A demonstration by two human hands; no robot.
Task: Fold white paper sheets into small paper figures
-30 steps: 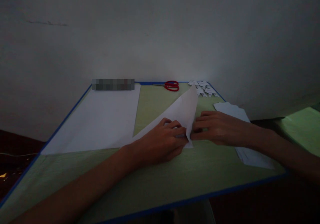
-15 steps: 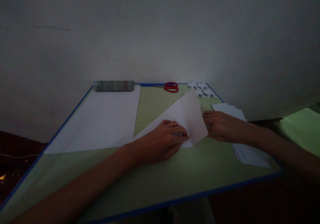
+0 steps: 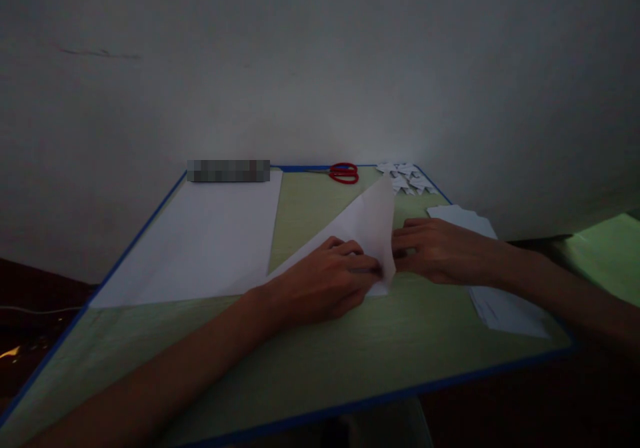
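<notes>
A white sheet of paper (image 3: 345, 225) lies at the middle of the table with its right part folded up into a standing flap. My left hand (image 3: 335, 278) rests on the lower part of this sheet, fingers bent and closed, with the fingertips pinning it near the crease. From the right, my right hand (image 3: 425, 248) bears on the flap's outer edge. Its fingers are bent against the paper, and their tips are partly hidden behind the flap.
A larger stack of white paper (image 3: 200, 235) covers the table's left side, with a blurred-out box (image 3: 227, 171) behind it. Red-handled scissors (image 3: 343, 173) lie at the back edge. Several small folded paper pieces (image 3: 405, 178) sit back right, and more paper sheets (image 3: 505, 315) lie under my right forearm.
My right hand has moved a little to the left, bending the flap further up and over toward my left hand. My left hand stays nearly in place on the sheet.
</notes>
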